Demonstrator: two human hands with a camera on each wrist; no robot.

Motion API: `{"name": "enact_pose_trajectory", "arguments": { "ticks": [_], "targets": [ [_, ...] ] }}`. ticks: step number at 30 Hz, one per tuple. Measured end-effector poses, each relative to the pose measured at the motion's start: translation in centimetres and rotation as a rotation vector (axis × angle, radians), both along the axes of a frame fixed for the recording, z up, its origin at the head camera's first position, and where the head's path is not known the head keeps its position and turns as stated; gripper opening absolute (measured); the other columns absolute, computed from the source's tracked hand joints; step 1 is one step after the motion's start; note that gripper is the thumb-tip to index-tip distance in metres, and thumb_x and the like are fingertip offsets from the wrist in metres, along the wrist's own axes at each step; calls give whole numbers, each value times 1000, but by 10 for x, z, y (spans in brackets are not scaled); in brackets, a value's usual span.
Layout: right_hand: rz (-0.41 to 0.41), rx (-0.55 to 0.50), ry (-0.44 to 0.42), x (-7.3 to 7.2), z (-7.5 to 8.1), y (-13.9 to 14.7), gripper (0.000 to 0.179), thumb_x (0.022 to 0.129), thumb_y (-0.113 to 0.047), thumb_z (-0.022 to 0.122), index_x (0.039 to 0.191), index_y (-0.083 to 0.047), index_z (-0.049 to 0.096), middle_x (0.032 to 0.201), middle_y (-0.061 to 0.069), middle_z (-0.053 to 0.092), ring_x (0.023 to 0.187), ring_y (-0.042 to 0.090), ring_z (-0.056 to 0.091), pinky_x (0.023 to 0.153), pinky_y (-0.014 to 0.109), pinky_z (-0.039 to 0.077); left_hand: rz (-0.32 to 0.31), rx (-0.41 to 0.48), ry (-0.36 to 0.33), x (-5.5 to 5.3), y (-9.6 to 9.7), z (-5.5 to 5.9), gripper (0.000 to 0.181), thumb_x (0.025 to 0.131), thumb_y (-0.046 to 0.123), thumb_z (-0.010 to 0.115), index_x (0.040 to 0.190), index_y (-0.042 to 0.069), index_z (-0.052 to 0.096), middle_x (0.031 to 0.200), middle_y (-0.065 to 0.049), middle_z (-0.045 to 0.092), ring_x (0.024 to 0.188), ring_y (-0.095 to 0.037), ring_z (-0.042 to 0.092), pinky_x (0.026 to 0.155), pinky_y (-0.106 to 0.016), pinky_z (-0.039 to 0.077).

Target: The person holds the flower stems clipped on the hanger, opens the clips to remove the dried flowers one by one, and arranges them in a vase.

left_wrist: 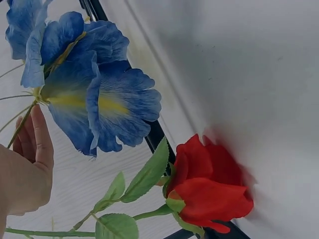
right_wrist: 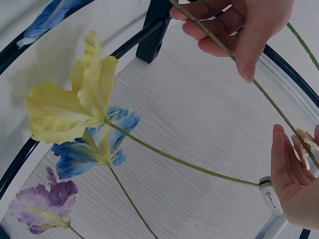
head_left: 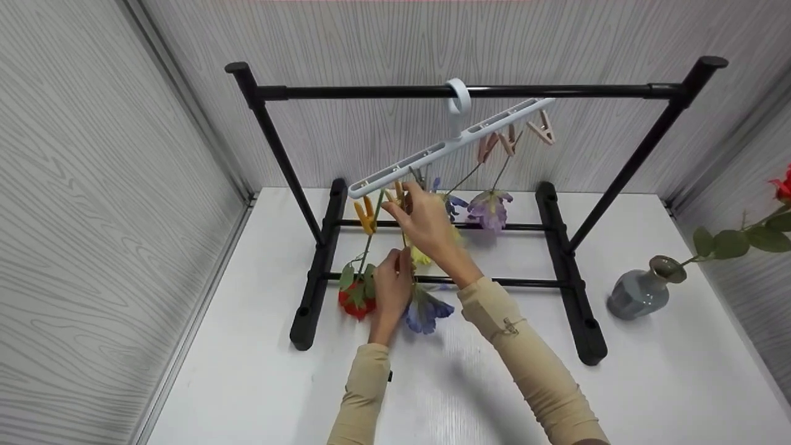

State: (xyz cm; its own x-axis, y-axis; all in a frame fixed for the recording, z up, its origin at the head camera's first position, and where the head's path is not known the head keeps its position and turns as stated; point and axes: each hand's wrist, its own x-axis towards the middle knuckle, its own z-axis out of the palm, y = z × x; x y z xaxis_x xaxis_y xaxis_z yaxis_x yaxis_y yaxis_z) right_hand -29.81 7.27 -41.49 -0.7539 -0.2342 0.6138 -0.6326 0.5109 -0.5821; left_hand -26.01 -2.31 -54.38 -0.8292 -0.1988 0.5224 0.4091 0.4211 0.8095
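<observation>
My left hand (head_left: 393, 285) pinches the green stem (right_wrist: 271, 103) of a blue flower (head_left: 426, 311), whose head hangs down beside the wrist. Higher up, my right hand (head_left: 427, 224) pinches a light-coloured clothespin (head_left: 398, 193) under the near end of a white clip hanger (head_left: 405, 173). The stem's upper end reaches this clothespin; the right fingers partly hide the spot. Left of it, a yellow-orange clothespin (head_left: 366, 216) holds a red rose (head_left: 357, 301) head down. Behind the hands, a yellow flower (right_wrist: 70, 109), another blue flower (right_wrist: 77, 154) and a purple flower (head_left: 490, 209) hang from the hanger.
The hanger hooks over the top bar (head_left: 371, 92) of a black rack, whose feet (head_left: 571, 296) stand on a white table (head_left: 247, 371). A bare pink clothespin (head_left: 542, 128) hangs at the far end. On the right stands a grey vase (head_left: 639, 295) holding a red flower (head_left: 783, 185).
</observation>
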Motion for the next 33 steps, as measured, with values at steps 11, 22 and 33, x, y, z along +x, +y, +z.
{"name": "enact_pose_trajectory", "arguments": {
  "ticks": [11,22,33],
  "targets": [
    [-69,24,-7,-7,4,-8,29,101,-24,71,92,2,62,64,7,55,52,15,43,50,29,33,26,7,-5,11,3,-3,8,104,9,62,101,2,63,73,-4,65,63,-15,59,58,-31,47],
    [-84,40,-19,-14,11,-12,31,99,-17,66,75,-12,47,58,-5,36,49,11,30,48,27,25,-4,-35,11,16,5,-10,9,96,-3,68,103,-2,65,86,-9,70,74,-20,67,66,-37,56],
    [-53,22,132,-19,7,-11,30,98,-12,67,73,-7,51,61,-3,42,51,12,34,48,26,27,-19,-154,-4,25,-3,-26,9,94,-3,68,101,2,69,89,-9,70,77,-20,68,64,-34,57]
  ]
}}
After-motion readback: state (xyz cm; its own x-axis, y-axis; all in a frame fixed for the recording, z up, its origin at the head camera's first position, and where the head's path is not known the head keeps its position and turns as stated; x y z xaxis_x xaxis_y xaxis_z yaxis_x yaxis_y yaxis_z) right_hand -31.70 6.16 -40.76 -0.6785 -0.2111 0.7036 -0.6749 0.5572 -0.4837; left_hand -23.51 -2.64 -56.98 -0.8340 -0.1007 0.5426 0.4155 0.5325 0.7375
